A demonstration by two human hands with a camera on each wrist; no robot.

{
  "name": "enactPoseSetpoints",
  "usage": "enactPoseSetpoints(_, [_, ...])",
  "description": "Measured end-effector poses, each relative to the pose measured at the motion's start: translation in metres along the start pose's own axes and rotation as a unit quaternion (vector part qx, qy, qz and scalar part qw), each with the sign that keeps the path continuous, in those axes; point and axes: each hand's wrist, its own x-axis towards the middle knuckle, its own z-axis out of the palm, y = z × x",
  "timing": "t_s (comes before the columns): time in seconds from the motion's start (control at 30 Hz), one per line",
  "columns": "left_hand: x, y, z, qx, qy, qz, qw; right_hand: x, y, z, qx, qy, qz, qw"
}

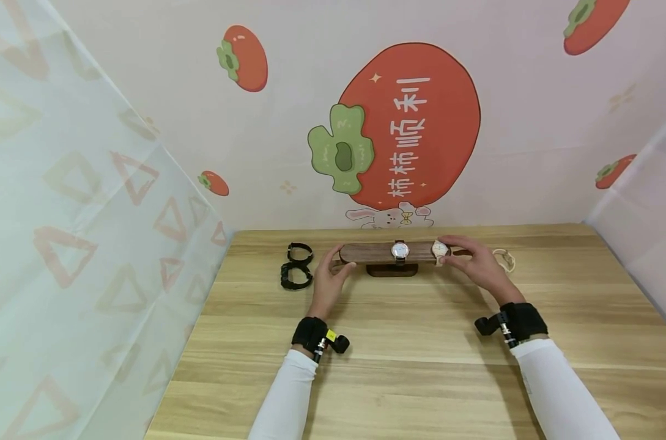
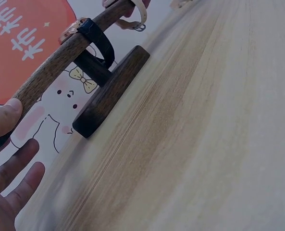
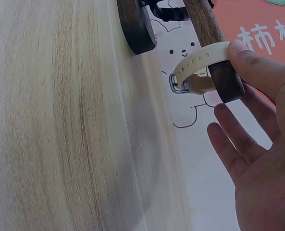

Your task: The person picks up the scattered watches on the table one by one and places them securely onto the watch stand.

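A dark wooden watch stand (image 1: 368,252) with a long bar on a short base stands near the back of the table. My left hand (image 1: 327,284) pinches the bar's left end, thumb on top, other fingers spread. Around the bar's middle sits a watch with a dark strap (image 1: 400,250). Close to the right end, a watch with a cream strap (image 1: 440,249) loops the bar. My right hand (image 1: 478,266) pinches this watch, its thumb on the strap (image 3: 202,57) in the right wrist view. Its buckle hangs below the bar there.
Left of the stand, two black watches (image 1: 295,278) lie on the wooden table (image 1: 388,366). Another cream-strapped watch (image 1: 504,260) lies beyond my right hand. A printed wall sheet (image 1: 288,134) rises behind the table's back edge.
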Motion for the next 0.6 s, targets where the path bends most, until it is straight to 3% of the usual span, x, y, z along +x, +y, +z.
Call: enactPoseSetpoints(0.6, [0.0023,-0.0030,0.0010,-0.014,0.013,-0.004,0.9998,0.0078,0.0023,0.0072,0.001,-0.005,-0.003,1.000])
